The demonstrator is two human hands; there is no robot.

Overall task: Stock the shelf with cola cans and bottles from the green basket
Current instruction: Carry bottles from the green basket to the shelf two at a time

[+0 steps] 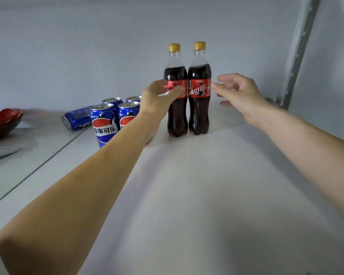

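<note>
Two cola bottles with yellow caps and red labels stand upright side by side on the white shelf [207, 175]. My left hand [159, 96] grips the left bottle [176, 116] at its label, the thumb across the front and the fingers hidden behind. My right hand [238, 92] hovers just right of the right bottle [199, 108] with relaxed, spread fingers, the fingertips at the label's edge. Several blue cola cans [103, 124] stand in a cluster left of the bottles, partly hidden by my left forearm. One more can [77, 118] lies on its side. The green basket is out of view.
A red bowl [2, 122] and a grey tray [0, 150] sit on the adjoining shelf board at far left. A grey slotted upright [298, 52] rises at the right rear, and the back wall is close behind the bottles.
</note>
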